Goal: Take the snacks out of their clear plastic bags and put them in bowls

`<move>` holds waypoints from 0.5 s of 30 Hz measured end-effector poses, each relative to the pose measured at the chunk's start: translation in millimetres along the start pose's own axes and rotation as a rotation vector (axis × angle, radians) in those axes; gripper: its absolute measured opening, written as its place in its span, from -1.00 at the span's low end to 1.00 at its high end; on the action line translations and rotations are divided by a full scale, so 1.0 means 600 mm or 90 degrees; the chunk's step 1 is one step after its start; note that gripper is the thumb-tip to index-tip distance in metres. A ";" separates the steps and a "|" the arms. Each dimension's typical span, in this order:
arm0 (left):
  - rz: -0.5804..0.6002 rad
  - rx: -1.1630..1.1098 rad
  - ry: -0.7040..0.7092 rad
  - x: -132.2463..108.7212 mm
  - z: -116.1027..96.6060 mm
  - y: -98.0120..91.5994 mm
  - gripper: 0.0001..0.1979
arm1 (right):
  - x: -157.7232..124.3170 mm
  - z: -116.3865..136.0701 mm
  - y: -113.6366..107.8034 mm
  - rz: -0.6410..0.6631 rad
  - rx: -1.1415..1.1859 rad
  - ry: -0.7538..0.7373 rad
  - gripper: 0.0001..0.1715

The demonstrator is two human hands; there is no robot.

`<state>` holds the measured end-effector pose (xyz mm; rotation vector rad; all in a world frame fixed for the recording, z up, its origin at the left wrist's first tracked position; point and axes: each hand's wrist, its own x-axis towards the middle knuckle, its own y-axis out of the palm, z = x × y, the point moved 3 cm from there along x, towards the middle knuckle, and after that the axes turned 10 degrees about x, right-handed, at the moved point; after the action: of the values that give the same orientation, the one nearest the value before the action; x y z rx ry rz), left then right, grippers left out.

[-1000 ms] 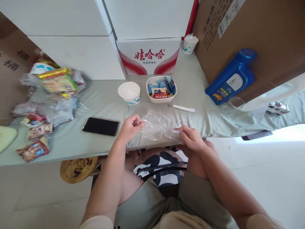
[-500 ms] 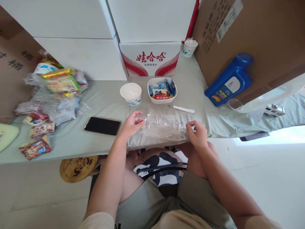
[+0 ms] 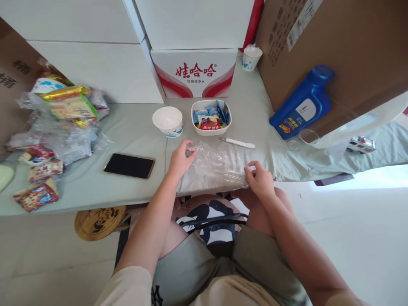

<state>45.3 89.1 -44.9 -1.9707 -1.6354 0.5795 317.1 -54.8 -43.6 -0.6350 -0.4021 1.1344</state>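
Observation:
A clear plastic bag (image 3: 219,163) lies wrinkled on the cloth-covered table near its front edge. My left hand (image 3: 182,159) pinches its upper left corner. At the bag's right end, my right hand (image 3: 259,178) has thumb and fingers closed on the plastic. Just behind the bag lies a white-handled knife-like tool (image 3: 239,143). Beyond that stands a white tray (image 3: 211,132) holding small blue and red snack packets (image 3: 208,122). An open white paper bowl (image 3: 167,119) is to the tray's left. A black phone (image 3: 129,165) rests left of my left hand.
Wrapped snacks and plastic bags (image 3: 68,127) are piled at the left. A blue bottle (image 3: 302,104), a clear cup (image 3: 308,138) and a toy vehicle (image 3: 361,145) are at the right. White boxes (image 3: 194,74) line the back, with a paper cup (image 3: 251,58) beside a cardboard box (image 3: 350,51).
The view has shifted slightly. My left hand has moved up and inward with the bag's left corner, and the plastic is more slanted. My right hand stays at its right end.

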 end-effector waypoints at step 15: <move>0.028 0.195 0.149 0.011 -0.041 0.047 -0.35 | -0.017 -0.021 -0.011 -0.086 -0.193 0.018 -0.32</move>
<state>83.2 89.0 -43.3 -1.7773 -1.2825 0.5552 325.6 -69.2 -48.5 -0.8749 -0.5908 0.9418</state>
